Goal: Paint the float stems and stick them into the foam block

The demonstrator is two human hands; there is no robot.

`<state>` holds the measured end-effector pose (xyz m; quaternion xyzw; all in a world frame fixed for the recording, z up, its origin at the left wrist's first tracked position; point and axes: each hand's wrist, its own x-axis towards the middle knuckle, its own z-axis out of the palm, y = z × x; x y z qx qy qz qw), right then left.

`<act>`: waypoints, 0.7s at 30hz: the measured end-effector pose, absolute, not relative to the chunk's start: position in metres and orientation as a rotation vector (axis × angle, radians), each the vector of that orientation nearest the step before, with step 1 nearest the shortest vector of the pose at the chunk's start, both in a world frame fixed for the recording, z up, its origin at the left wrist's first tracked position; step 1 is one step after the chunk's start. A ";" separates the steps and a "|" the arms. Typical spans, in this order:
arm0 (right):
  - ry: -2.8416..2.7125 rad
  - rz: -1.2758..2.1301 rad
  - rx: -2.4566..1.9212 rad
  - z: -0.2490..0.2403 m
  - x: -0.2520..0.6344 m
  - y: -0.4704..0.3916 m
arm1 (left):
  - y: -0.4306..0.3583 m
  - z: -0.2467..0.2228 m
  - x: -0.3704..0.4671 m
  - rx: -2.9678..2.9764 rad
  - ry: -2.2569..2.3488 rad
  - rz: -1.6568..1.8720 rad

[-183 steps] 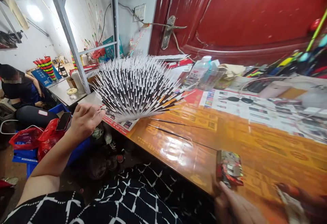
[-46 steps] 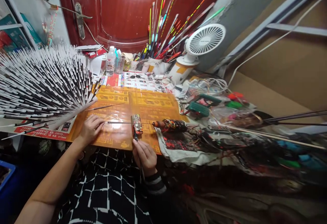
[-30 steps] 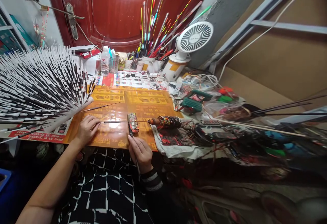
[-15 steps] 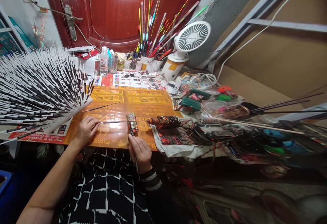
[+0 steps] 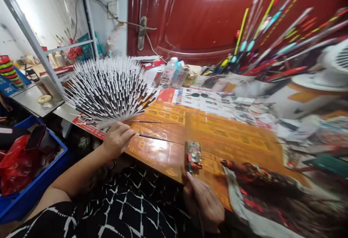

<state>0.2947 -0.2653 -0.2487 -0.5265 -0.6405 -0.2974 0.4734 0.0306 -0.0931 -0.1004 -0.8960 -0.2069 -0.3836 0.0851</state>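
Note:
My left hand [image 5: 118, 140] is pinched on one end of a thin dark fishing float [image 5: 154, 137], holding it level above the table. Its fine tip points at a small paint-spattered block [image 5: 193, 154]. My right hand [image 5: 203, 200], partly blurred, is closed around a slim dark tool [image 5: 189, 172], whose tip is at the block's near end; the kind of tool is unclear. Another thin float [image 5: 154, 122] lies on the orange table mat [image 5: 168, 158], just beyond the left hand. A dense fan of black floats with white ends [image 5: 108, 86] stands behind that hand.
Cups of colourful floats [image 5: 250, 78] and a white fan [image 5: 334, 64] stand at the back right. A plastic bottle [image 5: 168, 72] is beside the glass. Right of the block lie a paint-stained handle [image 5: 244, 169] and cloth [image 5: 236, 201]. A blue crate [image 5: 51, 169] sits lower left.
The view has swung left, bringing the blue crate and side shelf into sight. The left hand has drawn the float back, so its fine tip is now at the block. Both hands keep their grip.

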 end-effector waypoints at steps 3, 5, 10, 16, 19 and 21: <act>-1.610 -0.724 -1.289 -0.246 0.295 -0.267 | -0.109 -0.053 -0.008 -2.487 -0.565 -1.116; -1.627 -0.734 -1.288 -0.245 0.294 -0.267 | -0.115 -0.023 -0.030 -2.392 -0.570 -1.013; -1.592 -0.769 -1.270 -0.240 0.292 -0.265 | -0.119 0.021 -0.056 -2.289 -0.553 -0.683; -1.567 -0.765 -1.270 -0.239 0.290 -0.263 | -0.118 0.021 -0.062 -2.225 -0.531 -0.560; -1.588 -0.734 -1.284 -0.240 0.290 -0.264 | -0.116 0.018 -0.063 -2.175 -0.523 -0.589; -1.595 -0.714 -1.297 -0.240 0.290 -0.265 | -0.114 0.015 -0.062 -2.171 -0.532 -0.615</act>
